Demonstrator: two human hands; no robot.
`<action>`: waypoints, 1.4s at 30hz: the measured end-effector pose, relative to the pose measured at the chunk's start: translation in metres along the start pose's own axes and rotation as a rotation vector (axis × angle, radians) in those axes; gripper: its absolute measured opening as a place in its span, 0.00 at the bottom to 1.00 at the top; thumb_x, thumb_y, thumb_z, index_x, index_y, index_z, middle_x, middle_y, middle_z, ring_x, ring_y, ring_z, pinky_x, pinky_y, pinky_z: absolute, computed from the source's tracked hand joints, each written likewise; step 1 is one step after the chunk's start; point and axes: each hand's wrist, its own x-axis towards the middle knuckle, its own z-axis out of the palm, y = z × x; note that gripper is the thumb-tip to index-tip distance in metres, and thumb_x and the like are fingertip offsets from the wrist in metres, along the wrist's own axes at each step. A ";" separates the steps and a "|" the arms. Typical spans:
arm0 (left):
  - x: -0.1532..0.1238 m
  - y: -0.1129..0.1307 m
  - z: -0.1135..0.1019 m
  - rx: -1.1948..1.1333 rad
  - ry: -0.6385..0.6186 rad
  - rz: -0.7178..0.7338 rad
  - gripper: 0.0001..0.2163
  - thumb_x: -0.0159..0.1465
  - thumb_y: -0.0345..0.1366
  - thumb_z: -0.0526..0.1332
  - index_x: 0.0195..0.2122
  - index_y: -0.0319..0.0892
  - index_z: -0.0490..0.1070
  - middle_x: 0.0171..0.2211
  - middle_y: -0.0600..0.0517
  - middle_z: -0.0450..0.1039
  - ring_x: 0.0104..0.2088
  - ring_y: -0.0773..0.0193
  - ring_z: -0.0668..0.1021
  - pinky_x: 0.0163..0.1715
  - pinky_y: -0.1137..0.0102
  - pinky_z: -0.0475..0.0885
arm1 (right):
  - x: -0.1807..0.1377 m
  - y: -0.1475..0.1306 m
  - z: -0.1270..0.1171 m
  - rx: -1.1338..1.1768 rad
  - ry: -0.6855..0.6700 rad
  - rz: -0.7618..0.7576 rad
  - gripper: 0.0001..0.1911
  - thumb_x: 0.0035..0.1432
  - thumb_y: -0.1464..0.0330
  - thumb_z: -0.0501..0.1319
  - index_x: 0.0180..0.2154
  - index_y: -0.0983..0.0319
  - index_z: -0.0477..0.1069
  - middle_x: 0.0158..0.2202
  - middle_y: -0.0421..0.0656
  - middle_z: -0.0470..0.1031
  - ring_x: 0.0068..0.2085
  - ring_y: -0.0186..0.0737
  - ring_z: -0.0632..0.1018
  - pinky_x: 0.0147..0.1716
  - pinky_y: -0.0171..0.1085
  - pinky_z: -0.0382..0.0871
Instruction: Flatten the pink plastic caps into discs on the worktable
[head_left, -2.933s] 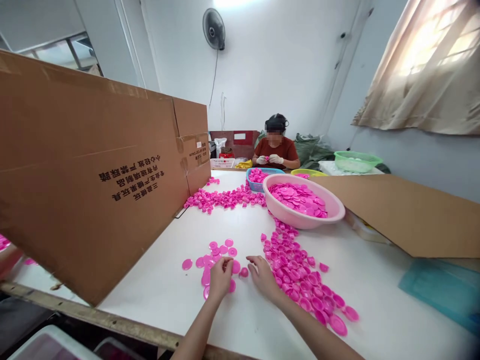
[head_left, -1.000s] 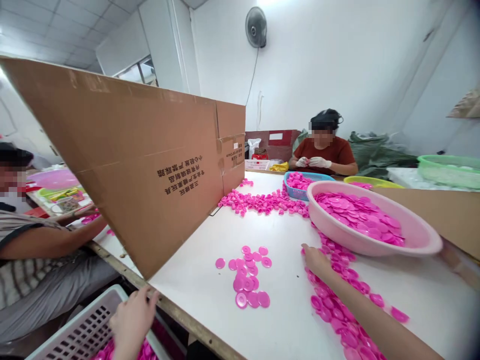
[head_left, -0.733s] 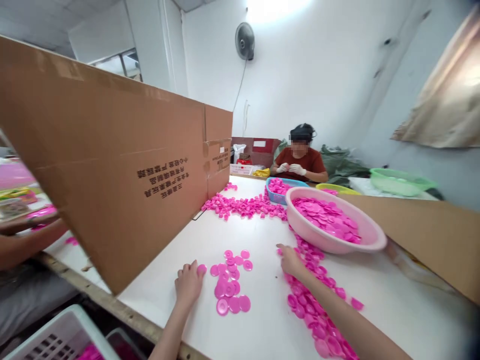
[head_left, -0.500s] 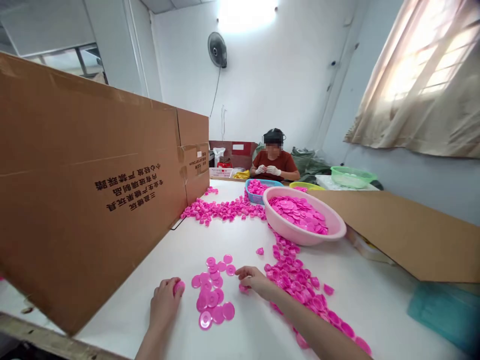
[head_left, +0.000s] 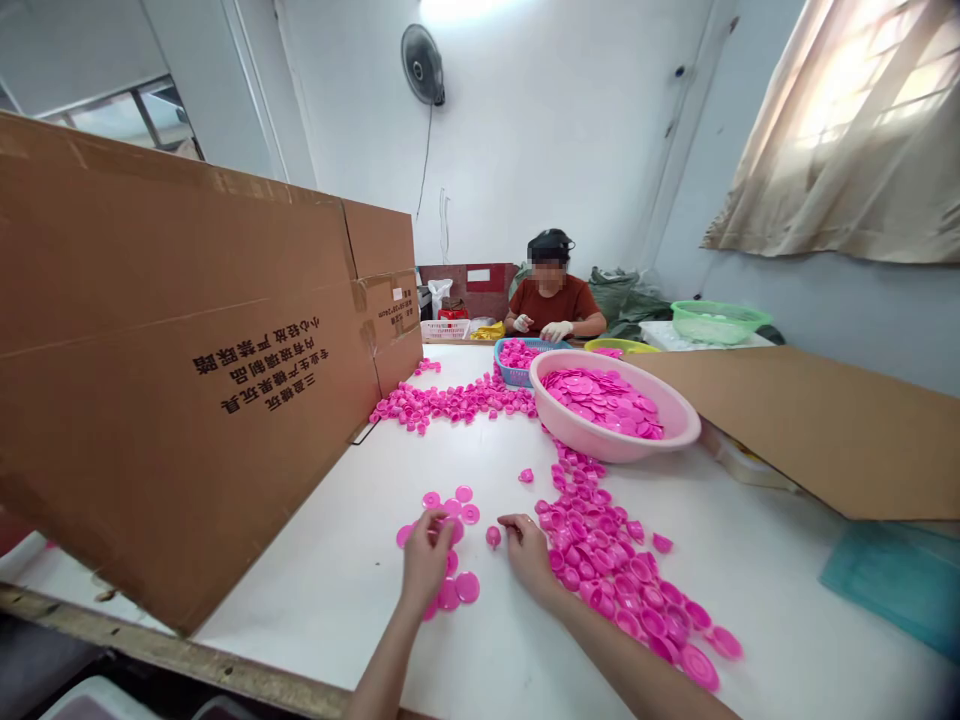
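Note:
My left hand (head_left: 425, 560) is over a loose group of flat pink discs (head_left: 467, 587), its fingers bent down and drawn together among them. Whether a disc is between the fingertips is hidden. A small round pink cup-like piece (head_left: 493, 537) sits by itself on the white table, just left of my right hand (head_left: 528, 550). The right fingers reach out beside that piece, apart from it and holding nothing visible. To the right of this hand spreads a long heap of pink cup-shaped pieces (head_left: 600, 545).
A pink basin (head_left: 675, 440) full of discs stands behind the heap, beside a blue basket (head_left: 517, 375). A large cardboard box (head_left: 187, 380) walls off the left; a cardboard sheet (head_left: 810, 420) lies right. Across the table sits a co-worker (head_left: 555, 295) in white gloves.
My left hand has moved right, onto the discs; the pink piece it held no longer shows. My right hand has shifted slightly right, away from the small piece. The view has tilted down.

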 end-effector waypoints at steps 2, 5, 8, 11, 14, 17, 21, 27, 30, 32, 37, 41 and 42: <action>0.004 0.005 0.026 0.000 -0.072 0.011 0.19 0.57 0.51 0.49 0.37 0.41 0.66 0.31 0.50 0.70 0.27 0.67 0.72 0.27 0.72 0.67 | 0.005 -0.004 -0.004 0.026 0.000 0.052 0.13 0.51 0.72 0.49 0.34 0.63 0.70 0.36 0.46 0.73 0.39 0.39 0.72 0.40 0.36 0.65; 0.015 0.004 0.056 0.139 -0.119 0.007 0.15 0.59 0.45 0.48 0.37 0.39 0.65 0.32 0.49 0.69 0.29 0.67 0.71 0.29 0.73 0.65 | 0.014 -0.012 -0.011 0.062 -0.102 0.119 0.12 0.51 0.70 0.51 0.34 0.64 0.71 0.36 0.45 0.74 0.38 0.38 0.73 0.38 0.35 0.66; 0.026 -0.002 0.072 0.303 -0.124 -0.015 0.10 0.58 0.38 0.49 0.34 0.38 0.65 0.35 0.47 0.68 0.34 0.66 0.71 0.32 0.72 0.64 | 0.018 -0.016 -0.014 0.056 -0.276 0.195 0.12 0.51 0.68 0.52 0.33 0.65 0.72 0.30 0.44 0.75 0.32 0.36 0.74 0.31 0.33 0.66; 0.031 -0.009 0.075 0.372 -0.151 -0.040 0.08 0.57 0.35 0.50 0.32 0.38 0.64 0.36 0.47 0.68 0.35 0.65 0.70 0.32 0.72 0.62 | 0.021 -0.018 -0.016 0.018 -0.392 0.273 0.10 0.50 0.68 0.54 0.30 0.65 0.71 0.22 0.40 0.73 0.24 0.32 0.72 0.23 0.30 0.64; 0.036 -0.012 0.073 0.425 -0.218 -0.064 0.06 0.57 0.34 0.50 0.31 0.40 0.64 0.33 0.50 0.69 0.31 0.68 0.70 0.29 0.74 0.62 | 0.028 -0.020 -0.017 -0.012 -0.504 0.405 0.07 0.49 0.70 0.55 0.26 0.66 0.70 0.18 0.39 0.70 0.20 0.29 0.70 0.21 0.28 0.64; 0.044 -0.008 0.070 0.488 -0.264 -0.095 0.07 0.57 0.36 0.50 0.29 0.40 0.64 0.28 0.52 0.69 0.27 0.69 0.70 0.27 0.74 0.61 | 0.040 -0.023 -0.017 -0.029 -0.607 0.519 0.02 0.46 0.74 0.57 0.26 0.66 0.68 0.15 0.39 0.69 0.19 0.32 0.72 0.20 0.30 0.67; 0.054 -0.001 0.077 0.621 -0.133 -0.063 0.11 0.61 0.37 0.46 0.39 0.41 0.63 0.42 0.47 0.65 0.40 0.62 0.68 0.37 0.70 0.60 | 0.053 -0.022 -0.015 -0.065 -0.705 0.587 0.04 0.43 0.77 0.58 0.27 0.65 0.67 0.14 0.39 0.70 0.20 0.36 0.75 0.19 0.30 0.70; 0.055 -0.012 0.094 0.845 -0.013 0.052 0.15 0.58 0.28 0.48 0.44 0.48 0.61 0.42 0.50 0.61 0.42 0.61 0.63 0.38 0.69 0.56 | 0.066 -0.011 -0.012 -0.128 -0.846 0.604 0.02 0.46 0.75 0.57 0.26 0.65 0.65 0.14 0.38 0.70 0.20 0.35 0.75 0.21 0.30 0.70; 0.055 -0.020 0.095 0.844 -0.007 0.069 0.14 0.57 0.29 0.48 0.43 0.49 0.62 0.42 0.50 0.60 0.41 0.61 0.63 0.38 0.69 0.55 | 0.073 -0.003 -0.009 -0.183 -0.878 0.579 0.04 0.43 0.75 0.61 0.24 0.65 0.65 0.13 0.37 0.70 0.19 0.33 0.75 0.22 0.28 0.69; 0.054 -0.023 0.093 0.834 0.008 0.078 0.13 0.57 0.30 0.49 0.43 0.48 0.62 0.42 0.50 0.60 0.41 0.61 0.63 0.38 0.69 0.55 | 0.076 0.001 -0.008 -0.181 -0.884 0.582 0.05 0.42 0.75 0.61 0.24 0.65 0.65 0.13 0.37 0.70 0.19 0.32 0.74 0.22 0.27 0.69; 0.048 -0.014 0.087 0.824 -0.035 0.094 0.12 0.61 0.32 0.44 0.41 0.45 0.62 0.36 0.50 0.66 0.40 0.60 0.65 0.36 0.68 0.56 | 0.062 -0.007 -0.012 -0.081 -0.815 0.526 0.03 0.46 0.75 0.58 0.23 0.65 0.63 0.13 0.38 0.70 0.19 0.33 0.74 0.20 0.28 0.69; 0.039 0.012 0.077 0.803 -0.134 0.102 0.13 0.63 0.37 0.42 0.39 0.42 0.64 0.30 0.50 0.69 0.34 0.62 0.70 0.34 0.69 0.58 | 0.040 -0.031 -0.014 -0.061 -0.737 0.445 0.03 0.48 0.74 0.56 0.24 0.65 0.64 0.16 0.38 0.71 0.21 0.32 0.75 0.21 0.28 0.69; 0.036 0.019 0.068 0.777 -0.130 0.107 0.14 0.63 0.38 0.41 0.40 0.42 0.63 0.29 0.50 0.70 0.32 0.63 0.71 0.32 0.71 0.58 | 0.037 -0.037 -0.015 -0.056 -0.741 0.412 0.03 0.50 0.72 0.56 0.26 0.65 0.64 0.18 0.38 0.72 0.21 0.32 0.75 0.22 0.28 0.69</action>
